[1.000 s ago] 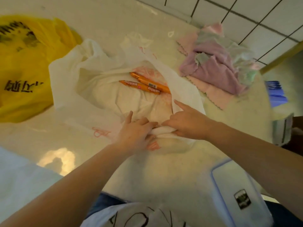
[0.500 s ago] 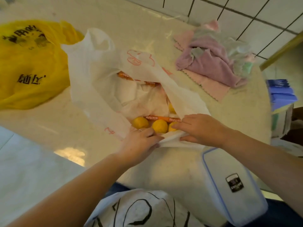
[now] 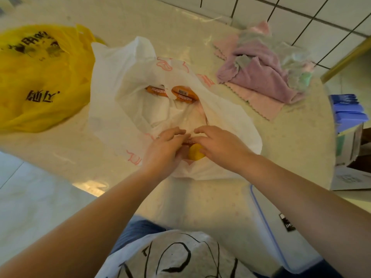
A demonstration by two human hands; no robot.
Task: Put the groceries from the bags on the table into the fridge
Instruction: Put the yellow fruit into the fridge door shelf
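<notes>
A white plastic bag (image 3: 124, 81) lies open on the round table (image 3: 291, 137). Two orange sausage packets (image 3: 183, 95) show deep inside it. At the bag's near mouth sits a yellow fruit (image 3: 195, 155), with a thin red-orange sausage stick (image 3: 189, 141) just above it. My left hand (image 3: 163, 151) reaches into the mouth with curved fingers touching the stick; whatever lies under its palm is hidden. My right hand (image 3: 219, 146) curls over the fruit, thumb against its side. A yellow bag (image 3: 40, 77) lies at the far left.
Pink and purple cloths (image 3: 261, 77) are piled at the table's back right. A lidded plastic box with a blue rim (image 3: 267, 227) sits at the near right edge. Blue items (image 3: 349, 111) and a carton stand off the table's right side. A tiled wall runs behind.
Both hands let go of the bag's near rim and moved into its mouth, closing over the yellow fruits and the stick. The bag's top flap has settled lower.
</notes>
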